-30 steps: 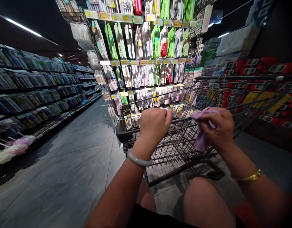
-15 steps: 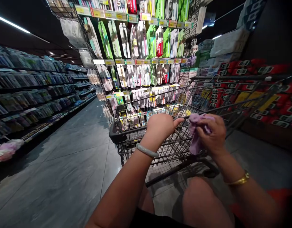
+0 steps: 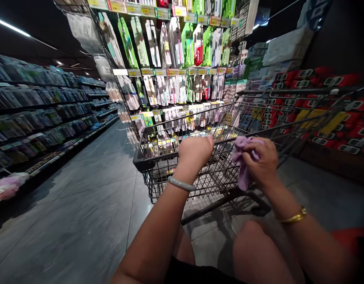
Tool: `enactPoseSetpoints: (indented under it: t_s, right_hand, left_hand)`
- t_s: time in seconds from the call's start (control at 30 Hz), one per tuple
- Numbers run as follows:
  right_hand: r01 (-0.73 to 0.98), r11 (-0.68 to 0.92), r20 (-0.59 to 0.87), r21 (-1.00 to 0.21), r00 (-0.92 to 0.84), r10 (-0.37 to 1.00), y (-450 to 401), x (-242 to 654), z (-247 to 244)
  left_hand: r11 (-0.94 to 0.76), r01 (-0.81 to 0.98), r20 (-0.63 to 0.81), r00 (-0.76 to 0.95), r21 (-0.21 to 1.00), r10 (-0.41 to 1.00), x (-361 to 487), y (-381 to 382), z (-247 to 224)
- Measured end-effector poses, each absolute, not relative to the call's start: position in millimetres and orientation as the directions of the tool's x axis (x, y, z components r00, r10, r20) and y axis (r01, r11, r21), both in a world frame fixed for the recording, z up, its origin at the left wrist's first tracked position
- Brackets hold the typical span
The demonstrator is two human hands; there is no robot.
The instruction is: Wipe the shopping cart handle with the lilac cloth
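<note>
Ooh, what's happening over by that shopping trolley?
A person with bent knees has both hands up at the side of a wire shopping trolley. Their right hand pinches a bunched purple cloth beside the top rail. Their left hand is at the rail too, but its fingers are hidden, so I can't tell if it grips anything. Beyond the trolley is a display rack hung with rows of slim packages.
</note>
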State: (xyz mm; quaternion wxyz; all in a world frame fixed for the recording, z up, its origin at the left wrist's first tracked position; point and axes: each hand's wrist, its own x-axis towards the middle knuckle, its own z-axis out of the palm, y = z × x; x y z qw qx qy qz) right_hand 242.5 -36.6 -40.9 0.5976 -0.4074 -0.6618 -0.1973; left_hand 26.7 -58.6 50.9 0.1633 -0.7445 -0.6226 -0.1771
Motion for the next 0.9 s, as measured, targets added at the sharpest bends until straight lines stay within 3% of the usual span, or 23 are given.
enactPoseSetpoints:
  t_s: [0.17,0.43,0.7,0.9]
  right_hand:
    - [0.759,0.571,0.949,-0.313,0.219,0.228,-24,241,-9]
    - [0.735,0.569,0.922,-0.369,0.21,0.326,-39,223,-54]
    - [0.711,0.611,0.935,-0.348,0.307,0.176,-39,218,-2]
    - [0.679,0.562,0.875,-0.473,0.44,0.204,-30,213,-55]
  left_hand:
    - [-0.136,0.991,0.468,0.119,0.001,0.876,26,-61,49]
    - [-0.126,0.992,0.51,0.109,-0.003,0.853,26,-70,45]
    - [-0.114,0.993,0.571,0.1,-0.011,0.815,26,-79,38]
    - [-0.108,0.993,0.611,0.108,-0.038,0.784,22,-78,32]
